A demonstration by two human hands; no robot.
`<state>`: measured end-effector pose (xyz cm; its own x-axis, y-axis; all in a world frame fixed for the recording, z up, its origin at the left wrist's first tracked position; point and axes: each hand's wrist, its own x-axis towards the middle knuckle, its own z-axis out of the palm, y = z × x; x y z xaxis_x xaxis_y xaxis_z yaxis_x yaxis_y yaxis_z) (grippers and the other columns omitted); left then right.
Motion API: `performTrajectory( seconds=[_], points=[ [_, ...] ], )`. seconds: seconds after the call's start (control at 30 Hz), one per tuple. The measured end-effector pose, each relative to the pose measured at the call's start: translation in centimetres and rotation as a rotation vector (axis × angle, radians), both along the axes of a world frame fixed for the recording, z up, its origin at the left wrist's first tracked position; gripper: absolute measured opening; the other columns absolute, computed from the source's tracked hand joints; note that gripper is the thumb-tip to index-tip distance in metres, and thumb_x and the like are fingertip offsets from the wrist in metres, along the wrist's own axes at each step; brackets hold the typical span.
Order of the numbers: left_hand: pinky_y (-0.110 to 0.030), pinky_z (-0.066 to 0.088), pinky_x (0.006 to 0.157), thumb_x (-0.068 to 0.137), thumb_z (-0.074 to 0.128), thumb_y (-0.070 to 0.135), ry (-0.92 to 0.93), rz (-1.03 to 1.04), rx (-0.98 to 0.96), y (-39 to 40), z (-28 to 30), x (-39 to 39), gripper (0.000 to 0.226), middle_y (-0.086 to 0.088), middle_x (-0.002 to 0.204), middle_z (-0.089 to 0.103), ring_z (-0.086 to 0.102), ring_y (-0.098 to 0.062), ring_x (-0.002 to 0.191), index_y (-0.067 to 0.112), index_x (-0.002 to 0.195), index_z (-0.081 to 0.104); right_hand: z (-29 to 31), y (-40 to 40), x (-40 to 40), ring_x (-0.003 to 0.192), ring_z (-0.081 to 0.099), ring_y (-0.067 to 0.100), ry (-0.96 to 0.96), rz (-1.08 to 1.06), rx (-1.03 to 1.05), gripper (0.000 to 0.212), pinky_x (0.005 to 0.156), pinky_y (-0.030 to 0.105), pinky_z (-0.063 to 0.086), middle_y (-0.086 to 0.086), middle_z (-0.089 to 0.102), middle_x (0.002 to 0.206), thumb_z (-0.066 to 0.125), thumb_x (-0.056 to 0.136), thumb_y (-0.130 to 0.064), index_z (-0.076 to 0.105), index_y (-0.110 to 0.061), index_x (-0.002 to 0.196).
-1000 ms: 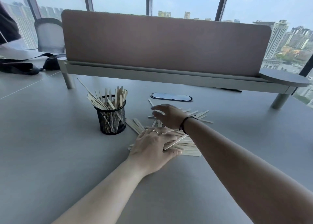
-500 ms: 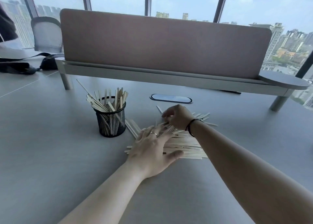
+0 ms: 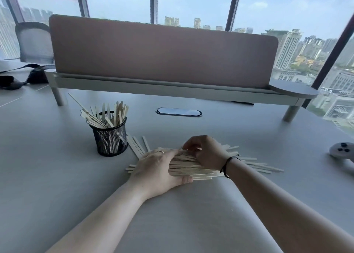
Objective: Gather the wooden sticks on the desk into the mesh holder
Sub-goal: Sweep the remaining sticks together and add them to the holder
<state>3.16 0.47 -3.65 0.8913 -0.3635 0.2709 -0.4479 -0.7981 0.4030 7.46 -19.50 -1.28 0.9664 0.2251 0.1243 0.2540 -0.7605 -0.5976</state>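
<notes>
We are pressing our left hand (image 3: 159,168) flat over the left end of the wooden sticks (image 3: 191,168), thumb hooked under the near edge, a loose grip, while our right hand (image 3: 206,151) is curling its fingers down onto the pile's far side. The pile is lying on the grey tabletop (image 3: 57,176), fanning out to the right. The mesh holder (image 3: 110,137) is standing upright just left of it, already bristling with sticks.
</notes>
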Motion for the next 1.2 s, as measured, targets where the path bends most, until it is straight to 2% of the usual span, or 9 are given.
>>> performTrajectory(
  seconds=[0.1,0.2,0.3,0.4,0.5,0.7,0.97,1.1,1.2],
  points=[
    [-0.032,0.041,0.106,0.068,0.062,0.083,-0.021,0.016,-0.009,0.0,0.0,-0.1,0.082,0.01,0.13,0.064,0.052,-0.012,0.127,0.039,0.137,0.054,0.3,-1.1,-0.6,0.102,0.064,0.003,-0.022,-0.016,0.007,0.029,0.091,0.027,0.049,-0.016,0.072,0.105,0.055,0.092,-0.011,0.071,-0.033,0.103],
    [-0.03,0.039,0.106,0.072,0.064,0.078,-0.037,0.02,-0.009,0.0,0.2,-0.2,0.077,0.012,0.133,0.063,0.052,-0.012,0.127,0.037,0.136,0.056,0.8,-3.8,-1.8,0.115,0.058,0.005,-0.07,-0.117,-0.026,0.024,0.093,0.026,0.044,-0.014,0.067,0.121,0.056,0.096,-0.04,0.066,-0.034,0.117],
    [-0.028,0.036,0.106,0.075,0.066,0.074,-0.052,0.013,-0.01,-0.1,0.2,-0.2,0.071,0.015,0.133,0.062,0.051,-0.01,0.128,0.036,0.134,0.058,0.3,-7.1,-4.0,0.125,0.053,0.015,-0.051,-0.248,-0.144,0.059,0.1,0.033,0.042,-0.01,0.056,0.136,0.051,0.084,-0.069,0.055,-0.036,0.132],
    [-0.029,0.038,0.105,0.078,0.062,0.073,-0.059,0.009,0.013,-0.3,0.0,0.0,0.068,0.014,0.133,0.062,0.051,-0.011,0.127,0.037,0.135,0.056,-0.3,-8.5,-6.3,0.137,0.04,0.018,0.022,-0.248,-0.332,0.098,0.114,0.035,0.029,-0.009,0.043,0.149,0.038,0.066,-0.091,0.038,-0.035,0.147],
    [-0.029,0.035,0.105,0.084,0.062,0.066,-0.037,-0.011,0.039,-0.7,0.0,-0.2,0.065,0.009,0.135,0.059,0.048,-0.015,0.128,0.035,0.141,0.051,-1.0,-7.8,-6.8,0.141,0.032,0.015,-0.024,-0.206,-0.416,0.104,0.117,0.033,0.021,-0.011,0.037,0.153,0.041,0.064,-0.093,0.033,-0.034,0.149],
    [-0.033,0.026,0.11,0.093,0.053,0.06,0.001,-0.026,0.161,-1.2,0.3,-0.8,0.067,0.002,0.141,0.048,0.039,-0.022,0.134,0.035,0.153,0.033,-1.8,-5.2,-6.2,0.126,0.041,0.019,-0.127,-0.174,-0.358,0.099,0.11,0.038,0.032,-0.01,0.047,0.128,0.042,0.057,-0.098,0.045,-0.041,0.138],
    [-0.044,0.044,0.104,0.091,0.026,0.052,-0.106,-0.103,0.208,-1.3,-0.6,-0.4,0.067,-0.005,0.12,0.061,0.055,-0.03,0.119,0.018,0.142,0.053,-2.0,-2.8,-5.8,0.115,0.049,0.022,-0.216,-0.17,-0.356,0.08,0.098,0.038,0.039,-0.004,0.055,0.11,0.041,0.062,-0.093,0.059,-0.036,0.116],
    [-0.04,0.054,0.083,0.092,0.035,0.038,-0.287,-0.096,0.254,-1.3,-0.3,-0.8,0.049,-0.004,0.104,0.066,0.065,-0.03,0.095,0.015,0.126,0.062,-2.2,-3.0,-5.8,0.112,0.053,0.021,-0.254,-0.155,-0.32,0.076,0.093,0.037,0.04,-0.005,0.059,0.107,0.046,0.065,-0.089,0.059,-0.03,0.11],
    [-0.04,0.052,0.075,0.091,0.04,0.032,-0.366,-0.068,0.316,-1.3,0.2,-1.0,0.039,-0.003,0.102,0.066,0.066,-0.029,0.089,0.016,0.12,0.062,-2.4,-3.3,-5.6,0.113,0.057,0.02,-0.254,-0.151,-0.238,0.071,0.091,0.038,0.041,-0.006,0.063,0.114,0.057,0.067,-0.082,0.053,-0.03,0.114]
  ],
)
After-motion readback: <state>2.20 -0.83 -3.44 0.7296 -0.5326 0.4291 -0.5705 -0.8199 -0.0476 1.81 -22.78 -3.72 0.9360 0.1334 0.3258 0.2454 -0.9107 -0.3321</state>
